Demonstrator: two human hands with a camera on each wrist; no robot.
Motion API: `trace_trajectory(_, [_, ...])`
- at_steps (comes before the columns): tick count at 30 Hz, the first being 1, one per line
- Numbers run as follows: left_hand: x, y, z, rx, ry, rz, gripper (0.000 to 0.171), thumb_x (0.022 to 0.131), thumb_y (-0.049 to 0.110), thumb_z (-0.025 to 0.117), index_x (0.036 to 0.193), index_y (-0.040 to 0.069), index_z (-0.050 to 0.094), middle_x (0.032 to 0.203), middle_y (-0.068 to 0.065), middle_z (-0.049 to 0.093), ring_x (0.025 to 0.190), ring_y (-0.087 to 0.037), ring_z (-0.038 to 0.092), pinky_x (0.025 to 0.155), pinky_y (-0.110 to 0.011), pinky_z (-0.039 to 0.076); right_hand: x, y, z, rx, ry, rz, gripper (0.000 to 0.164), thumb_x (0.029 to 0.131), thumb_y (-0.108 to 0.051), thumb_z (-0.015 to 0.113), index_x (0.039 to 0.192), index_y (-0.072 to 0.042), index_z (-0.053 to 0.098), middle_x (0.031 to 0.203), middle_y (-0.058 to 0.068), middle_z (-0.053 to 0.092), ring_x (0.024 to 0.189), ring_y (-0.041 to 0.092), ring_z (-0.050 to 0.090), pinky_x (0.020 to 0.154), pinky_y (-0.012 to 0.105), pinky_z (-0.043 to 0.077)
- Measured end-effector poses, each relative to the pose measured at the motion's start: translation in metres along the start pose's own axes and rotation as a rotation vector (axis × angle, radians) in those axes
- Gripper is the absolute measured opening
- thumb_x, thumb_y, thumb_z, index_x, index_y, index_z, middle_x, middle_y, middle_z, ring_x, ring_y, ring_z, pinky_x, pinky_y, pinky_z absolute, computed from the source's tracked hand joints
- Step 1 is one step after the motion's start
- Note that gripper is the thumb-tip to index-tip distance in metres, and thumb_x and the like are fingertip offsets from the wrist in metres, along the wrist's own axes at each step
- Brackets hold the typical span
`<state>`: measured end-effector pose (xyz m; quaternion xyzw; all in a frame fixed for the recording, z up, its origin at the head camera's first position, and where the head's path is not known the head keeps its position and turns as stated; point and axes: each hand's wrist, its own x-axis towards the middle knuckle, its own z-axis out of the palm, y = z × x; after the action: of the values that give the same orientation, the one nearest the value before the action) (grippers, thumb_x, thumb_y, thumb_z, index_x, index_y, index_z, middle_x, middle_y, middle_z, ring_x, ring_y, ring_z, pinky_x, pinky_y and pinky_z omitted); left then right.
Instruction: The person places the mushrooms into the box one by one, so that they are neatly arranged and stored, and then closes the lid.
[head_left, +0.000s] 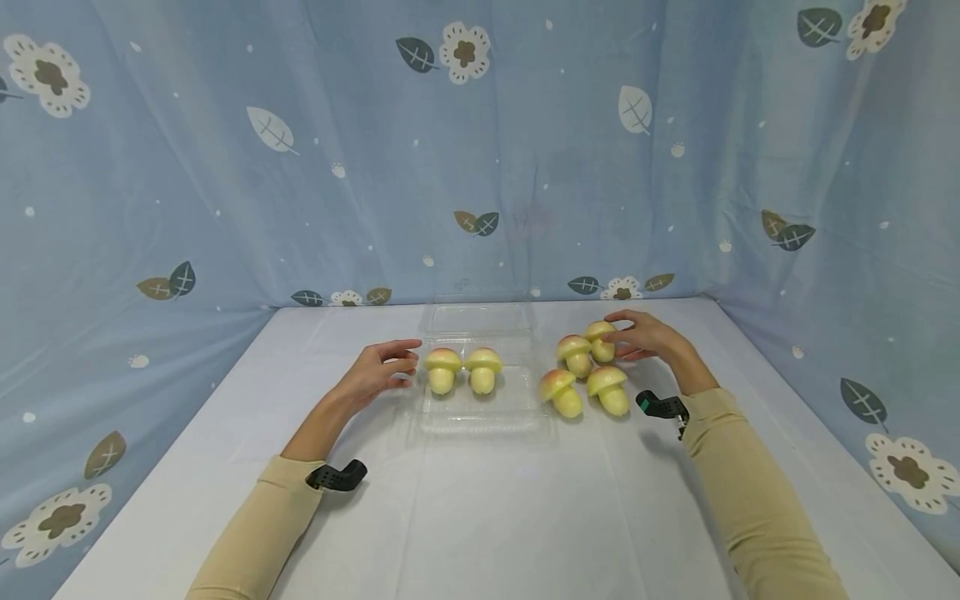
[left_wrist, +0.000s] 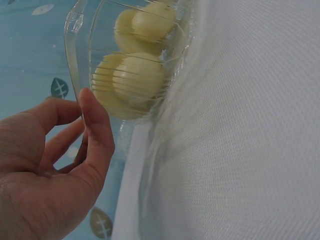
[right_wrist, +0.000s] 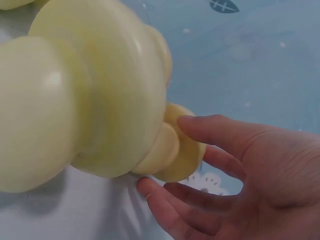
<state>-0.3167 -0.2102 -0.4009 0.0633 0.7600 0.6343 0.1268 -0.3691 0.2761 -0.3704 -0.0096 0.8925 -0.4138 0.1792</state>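
Left hand: pinching clear container rim
Right hand: gripping mushroom right of container
Three mushrooms: crowding that one
Two mushrooms: lying inside container
Curtain: hanging behind container

High head view, close wrist views

A curtained-off workspace, the wider room hidden: blue fabric, printed with leaves and white flowers, hangs behind and along both sides of a white-covered table
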Motion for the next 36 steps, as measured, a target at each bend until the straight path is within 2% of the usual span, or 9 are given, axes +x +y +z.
trace_trajectory(5, [0.0008,-0.0007,0.0007,0.003,0.002,0.002,0.051,0.098,0.015,0.061,0.146,0.008,0.046,0.115,-0.007,0.053,0.100,-0.023,0.061,0.077,-0.028,0.059,0.0034,-0.0001,0.0007,-0.002,-0.004,-0.002,0.073,0.097,-0.033,0.062,0.155,-0.009,0.025,0.145,0.031,0.041,0.106,0.034,0.067,0.087,0.040,0.059])
trace_trajectory(12, [-0.0010,0.0000,0.0023,0.011,0.007,0.016,0.051,0.098,0.014,0.060,0.147,0.006,0.045,0.123,-0.015,0.052,0.100,-0.024,0.061,0.076,-0.027,0.059,0.0048,-0.0033,0.0003,-0.044,-0.007,-0.027,0.071,0.097,-0.031,0.062,0.154,-0.008,0.026,0.142,0.030,0.045,0.101,0.036,0.067,0.082,0.040,0.060])
trace_trajectory(16, [-0.0014,-0.0013,0.0027,0.009,0.008,0.018,0.051,0.098,0.015,0.061,0.146,0.006,0.045,0.118,-0.010,0.054,0.100,-0.023,0.061,0.075,-0.026,0.059,0.0045,-0.0051,0.0013,-0.080,-0.006,-0.023,0.071,0.097,-0.032,0.062,0.154,-0.007,0.027,0.139,0.028,0.047,0.097,0.032,0.069,0.080,0.039,0.060])
trace_trajectory(21, [-0.0010,-0.0042,0.0027,0.010,0.005,0.023,0.052,0.098,0.015,0.061,0.146,0.006,0.046,0.117,-0.009,0.054,0.097,-0.020,0.061,0.076,-0.025,0.059,0.0042,-0.0065,0.0034,-0.098,-0.005,-0.013,0.071,0.097,-0.032,0.062,0.153,-0.006,0.027,0.138,0.027,0.049,0.095,0.031,0.070,0.079,0.039,0.060])
trace_trajectory(29, [-0.0001,-0.0032,0.0021,0.004,-0.002,0.020,0.052,0.098,0.015,0.062,0.147,0.007,0.046,0.114,-0.006,0.054,0.095,-0.017,0.061,0.076,-0.026,0.059,0.0084,-0.0057,0.0029,-0.055,-0.020,0.009,0.073,0.096,-0.032,0.064,0.154,-0.006,0.027,0.139,0.026,0.046,0.091,0.024,0.068,0.083,0.038,0.059])
trace_trajectory(36, [0.0000,-0.0022,0.0017,0.010,-0.005,0.020,0.053,0.098,0.016,0.062,0.147,0.007,0.046,0.114,-0.006,0.054,0.095,-0.018,0.061,0.077,-0.027,0.059,0.0102,-0.0060,0.0013,-0.019,-0.036,0.025,0.074,0.096,-0.030,0.065,0.154,-0.006,0.025,0.139,0.026,0.045,0.096,0.025,0.067,0.088,0.039,0.058])
